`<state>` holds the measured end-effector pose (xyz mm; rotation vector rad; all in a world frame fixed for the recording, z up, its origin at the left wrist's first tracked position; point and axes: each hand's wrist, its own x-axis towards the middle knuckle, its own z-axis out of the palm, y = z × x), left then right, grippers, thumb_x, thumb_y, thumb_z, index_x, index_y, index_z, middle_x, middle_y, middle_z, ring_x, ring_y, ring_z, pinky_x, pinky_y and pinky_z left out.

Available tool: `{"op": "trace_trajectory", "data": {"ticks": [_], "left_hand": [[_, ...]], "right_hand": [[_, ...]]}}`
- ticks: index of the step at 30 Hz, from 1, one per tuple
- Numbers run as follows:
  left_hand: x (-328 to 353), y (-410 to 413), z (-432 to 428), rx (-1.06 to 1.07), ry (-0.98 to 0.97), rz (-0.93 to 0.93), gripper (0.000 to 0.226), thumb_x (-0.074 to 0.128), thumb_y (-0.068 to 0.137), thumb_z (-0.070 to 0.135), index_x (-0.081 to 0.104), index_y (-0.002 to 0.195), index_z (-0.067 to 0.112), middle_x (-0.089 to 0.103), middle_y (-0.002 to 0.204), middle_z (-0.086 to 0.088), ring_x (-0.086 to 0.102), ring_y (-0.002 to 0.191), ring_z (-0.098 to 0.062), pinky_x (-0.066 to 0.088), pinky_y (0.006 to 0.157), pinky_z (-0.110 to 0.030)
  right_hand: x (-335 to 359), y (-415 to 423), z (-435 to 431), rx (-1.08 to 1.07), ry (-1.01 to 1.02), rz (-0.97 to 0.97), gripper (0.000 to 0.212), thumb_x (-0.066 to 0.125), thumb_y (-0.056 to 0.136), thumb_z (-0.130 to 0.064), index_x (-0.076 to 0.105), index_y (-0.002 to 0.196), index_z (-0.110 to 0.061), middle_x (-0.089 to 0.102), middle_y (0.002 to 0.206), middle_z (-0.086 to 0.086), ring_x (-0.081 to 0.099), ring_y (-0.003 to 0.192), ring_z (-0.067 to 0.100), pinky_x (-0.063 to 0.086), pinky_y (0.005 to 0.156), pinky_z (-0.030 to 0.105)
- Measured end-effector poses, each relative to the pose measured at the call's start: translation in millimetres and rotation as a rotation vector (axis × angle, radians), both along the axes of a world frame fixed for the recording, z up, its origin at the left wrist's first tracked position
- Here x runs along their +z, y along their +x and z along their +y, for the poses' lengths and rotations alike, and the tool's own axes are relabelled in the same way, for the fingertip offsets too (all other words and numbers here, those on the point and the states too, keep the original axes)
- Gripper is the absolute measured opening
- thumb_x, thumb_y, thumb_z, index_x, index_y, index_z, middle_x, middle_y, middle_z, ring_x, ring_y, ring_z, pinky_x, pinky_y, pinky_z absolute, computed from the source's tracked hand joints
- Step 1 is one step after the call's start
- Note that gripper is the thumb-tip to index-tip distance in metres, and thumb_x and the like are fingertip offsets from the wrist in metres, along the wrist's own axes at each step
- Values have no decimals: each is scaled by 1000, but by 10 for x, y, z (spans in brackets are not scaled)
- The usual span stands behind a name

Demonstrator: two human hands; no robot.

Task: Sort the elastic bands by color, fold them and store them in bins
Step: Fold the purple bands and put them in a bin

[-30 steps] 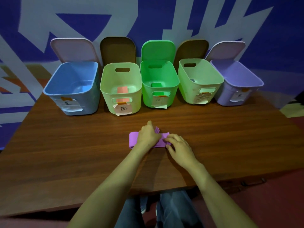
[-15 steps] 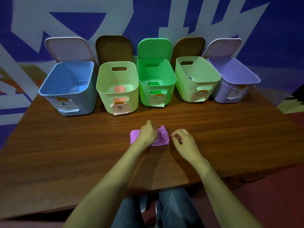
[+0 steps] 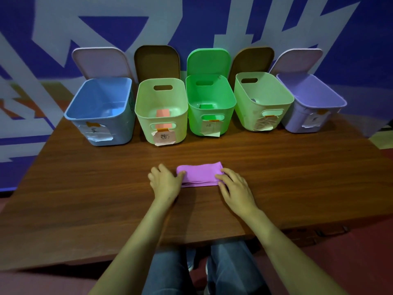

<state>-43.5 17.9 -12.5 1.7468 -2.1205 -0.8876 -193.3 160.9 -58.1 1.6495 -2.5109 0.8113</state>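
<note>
- Purple band (image 3: 200, 172) now lies folded flat at mid-frame on the worktop (image 3: 85, 199); a moment ago it was bunched under your left hand (image 3: 164, 182).
- Both hands now flank it, the right hand (image 3: 236, 188) too, with fingers relaxed and touching its ends.
- The fold looks done; the lilac bin (image 3: 297, 122), upper right, probably comes next.

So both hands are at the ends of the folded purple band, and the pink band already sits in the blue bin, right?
One slip: in the head view the pink band sits in the pale green bin second from left. The left hand and right hand do touch the folded purple band's ends.
</note>
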Motion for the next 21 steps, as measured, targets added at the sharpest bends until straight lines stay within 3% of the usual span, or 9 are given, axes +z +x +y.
{"op": "trace_trajectory", "data": {"ticks": [3,6,9,12,14,15,18,21], "left_hand": [[-66,29,20,5,138,-115,67,48,86,62,52,125,7,35,138,-17,28,129,-35,25,106,-43],[-49,-13,17,-41,185,-106,59,52,84,61,59,119,13,36,137,-14,28,128,-35,24,105,-42],[-1,-39,36,-8,200,89,32,61,84,44,56,100,16,51,120,-10,40,120,-32,30,100,-40],[98,-62,150,-74,191,400,18,61,87,19,45,91,11,53,84,-1,53,89,-26,40,70,-32],[193,-74,231,-155,103,479,16,59,88,12,43,93,11,52,82,-1,50,81,-22,36,60,-28],[236,-82,256,-205,46,486,15,58,89,11,43,94,12,53,86,-2,51,81,-21,36,62,-27],[352,-99,281,-387,-132,467,18,58,90,12,42,96,19,57,96,-1,53,86,-17,39,70,-26],[511,-123,274,-557,-316,445,15,58,89,14,46,98,19,59,95,2,56,88,-19,44,74,-32]], "right_hand": [[-1,31,-1,-23,-6,-18,24,55,92,-17,65,113,-15,56,129,4,54,116,24,41,97,38],[21,40,-8,-30,0,-42,23,53,93,-18,66,112,-15,55,129,4,54,115,25,41,96,38],[54,51,-3,-22,8,-64,24,51,94,-21,66,112,-15,54,129,4,51,117,23,40,97,38],[166,63,-43,-42,6,-12,27,49,92,-28,70,99,-13,57,121,5,47,117,22,42,96,41],[313,70,-107,-68,-7,42,20,56,88,-22,70,93,-8,58,116,9,48,117,25,42,96,45],[402,78,-137,-70,-29,40,18,58,87,-17,67,99,-7,58,117,9,48,118,26,42,98,45],[706,125,-155,13,-75,-125,45,54,91,-14,44,135,-12,45,138,6,40,129,19,32,108,29],[924,188,-121,132,-121,-234,55,51,93,-11,32,144,-16,38,146,2,37,132,12,26,106,18]]}}
